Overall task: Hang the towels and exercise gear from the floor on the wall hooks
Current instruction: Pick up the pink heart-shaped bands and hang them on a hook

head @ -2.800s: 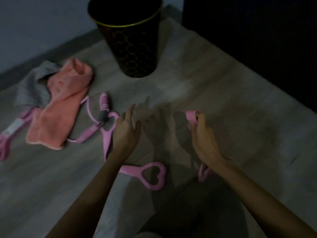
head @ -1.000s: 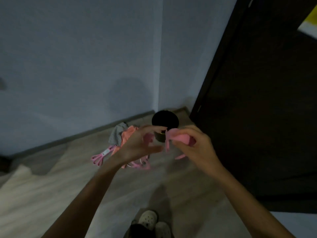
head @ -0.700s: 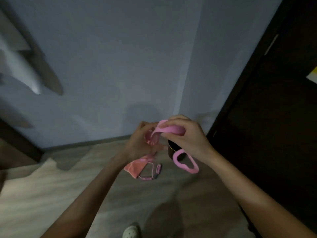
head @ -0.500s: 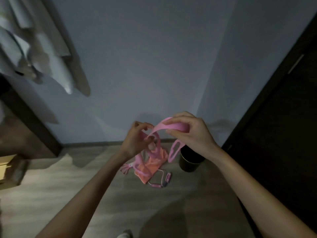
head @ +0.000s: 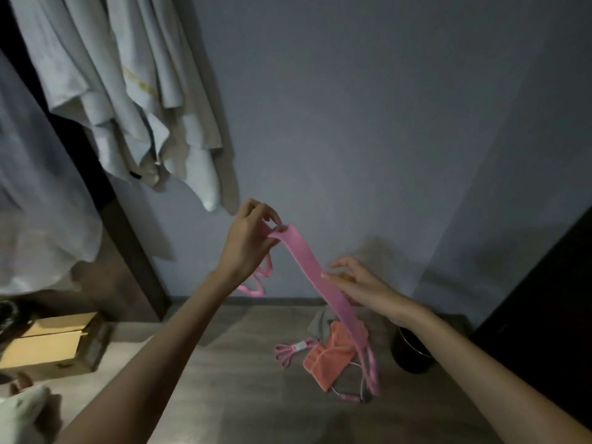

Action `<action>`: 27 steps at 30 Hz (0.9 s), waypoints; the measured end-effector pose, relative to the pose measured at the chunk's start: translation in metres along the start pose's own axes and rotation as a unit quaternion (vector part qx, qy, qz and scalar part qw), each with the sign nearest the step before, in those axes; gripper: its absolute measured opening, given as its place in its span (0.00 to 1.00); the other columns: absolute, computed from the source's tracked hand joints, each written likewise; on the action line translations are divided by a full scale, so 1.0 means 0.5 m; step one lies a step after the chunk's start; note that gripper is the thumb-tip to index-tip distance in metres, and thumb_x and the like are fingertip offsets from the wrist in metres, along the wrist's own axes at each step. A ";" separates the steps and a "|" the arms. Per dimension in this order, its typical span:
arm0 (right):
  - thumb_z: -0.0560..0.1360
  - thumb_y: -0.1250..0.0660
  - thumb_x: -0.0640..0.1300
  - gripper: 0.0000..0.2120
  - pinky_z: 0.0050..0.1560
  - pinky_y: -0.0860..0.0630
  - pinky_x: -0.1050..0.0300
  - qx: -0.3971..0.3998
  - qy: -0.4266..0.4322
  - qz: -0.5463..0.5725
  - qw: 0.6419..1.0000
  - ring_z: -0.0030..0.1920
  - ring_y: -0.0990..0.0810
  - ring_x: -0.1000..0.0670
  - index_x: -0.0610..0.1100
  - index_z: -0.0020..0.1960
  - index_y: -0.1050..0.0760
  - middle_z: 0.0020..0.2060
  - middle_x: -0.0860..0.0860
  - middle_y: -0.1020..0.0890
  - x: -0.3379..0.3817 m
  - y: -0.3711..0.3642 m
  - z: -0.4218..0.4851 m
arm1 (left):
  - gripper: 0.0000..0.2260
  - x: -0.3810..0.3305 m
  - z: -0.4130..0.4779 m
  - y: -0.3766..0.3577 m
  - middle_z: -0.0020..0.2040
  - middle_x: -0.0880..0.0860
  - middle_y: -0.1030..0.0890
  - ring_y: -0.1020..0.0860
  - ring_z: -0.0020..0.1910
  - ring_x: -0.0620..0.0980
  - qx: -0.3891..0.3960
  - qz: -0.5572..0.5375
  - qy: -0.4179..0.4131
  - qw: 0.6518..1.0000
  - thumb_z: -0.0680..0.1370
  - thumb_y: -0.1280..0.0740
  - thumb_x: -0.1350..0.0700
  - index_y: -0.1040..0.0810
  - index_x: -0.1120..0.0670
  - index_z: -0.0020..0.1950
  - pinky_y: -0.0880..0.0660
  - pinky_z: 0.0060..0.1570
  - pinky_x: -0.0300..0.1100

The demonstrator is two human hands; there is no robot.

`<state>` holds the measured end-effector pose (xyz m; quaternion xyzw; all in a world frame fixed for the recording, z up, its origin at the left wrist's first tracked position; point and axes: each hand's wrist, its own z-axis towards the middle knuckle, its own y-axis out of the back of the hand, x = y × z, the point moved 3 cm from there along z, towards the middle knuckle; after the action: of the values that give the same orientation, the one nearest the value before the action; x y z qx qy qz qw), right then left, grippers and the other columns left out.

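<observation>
My left hand (head: 248, 243) pinches the top of a pink stretch band (head: 315, 274) held up in front of the wall. The band hangs down to the right, with heart-shaped loops at both ends, one below my left wrist. My right hand (head: 355, 283) has its fingers spread and touches the band's middle from the right. On the floor below lie an orange towel (head: 330, 358), a grey towel (head: 318, 325), a pink loop band (head: 288, 350) and a pink skipping rope (head: 347, 394). No wall hooks are visible.
Pale towels and clothes (head: 128, 91) hang at upper left beside a dark door frame (head: 128, 232). A black bin (head: 411, 354) stands right of the floor pile. A cardboard box (head: 48, 344) sits at left. A dark door (head: 544, 299) fills the right edge.
I have stood up from the floor with the pink band. My left hand raised one end higher and leftward, the band stretched out long, and my right hand loosened its grip to open fingers.
</observation>
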<state>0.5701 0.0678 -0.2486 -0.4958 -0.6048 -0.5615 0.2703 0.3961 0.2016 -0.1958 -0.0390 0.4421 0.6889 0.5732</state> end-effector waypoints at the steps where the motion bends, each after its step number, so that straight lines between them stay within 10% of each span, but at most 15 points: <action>1: 0.75 0.36 0.56 0.19 0.51 0.26 0.55 0.008 -0.007 0.011 1.000 0.53 0.20 0.45 0.48 0.61 0.31 0.56 0.42 0.21 0.024 -0.023 0.016 | 0.08 0.009 0.014 0.015 0.45 0.50 0.31 0.28 0.39 0.35 -0.006 -0.007 -0.012 1.000 0.70 0.25 0.59 0.22 0.59 0.44 0.33 0.37 0.24; 6: 0.72 0.41 0.64 0.22 0.56 0.23 0.53 0.044 0.011 0.194 0.980 0.53 0.18 0.46 0.51 0.54 0.21 0.50 0.48 0.16 0.131 -0.107 0.099 | 0.11 0.049 0.057 0.037 0.44 0.51 0.30 0.29 0.38 0.45 0.018 -0.028 -0.050 0.998 0.66 0.23 0.58 0.24 0.57 0.42 0.30 0.35 0.37; 14: 0.78 0.37 0.41 0.11 0.49 0.25 0.56 -0.048 0.026 0.288 0.956 0.44 0.21 0.47 0.37 0.55 0.23 0.44 0.45 0.18 0.167 -0.133 0.206 | 0.21 0.160 0.092 0.059 0.48 0.55 0.27 0.27 0.40 0.47 0.121 -0.133 0.037 0.983 0.63 0.21 0.62 0.28 0.45 0.45 0.29 0.40 0.31; 21: 0.73 0.33 0.39 0.09 0.42 0.27 0.58 -0.150 0.001 0.302 0.941 0.44 0.20 0.49 0.49 0.51 0.21 0.46 0.46 0.16 0.136 -0.113 0.306 | 0.16 0.246 0.158 0.084 0.43 0.52 0.26 0.26 0.40 0.46 0.045 -0.267 0.150 0.951 0.69 0.30 0.72 0.27 0.51 0.44 0.27 0.42 0.39; 27: 0.73 0.33 0.33 0.15 0.37 0.24 0.70 -0.165 0.044 0.325 0.930 0.44 0.21 0.50 0.36 0.60 0.26 0.49 0.44 0.20 0.153 -0.082 0.417 | 0.09 0.282 0.253 0.076 0.41 0.50 0.27 0.29 0.43 0.52 0.023 -0.306 0.144 0.941 0.72 0.32 0.66 0.27 0.52 0.44 0.29 0.46 0.44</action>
<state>0.5532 0.2930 -0.2445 -0.6771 -0.2974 -0.5563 0.3790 0.3742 0.3925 -0.1764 -0.2575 0.5024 0.4568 0.6875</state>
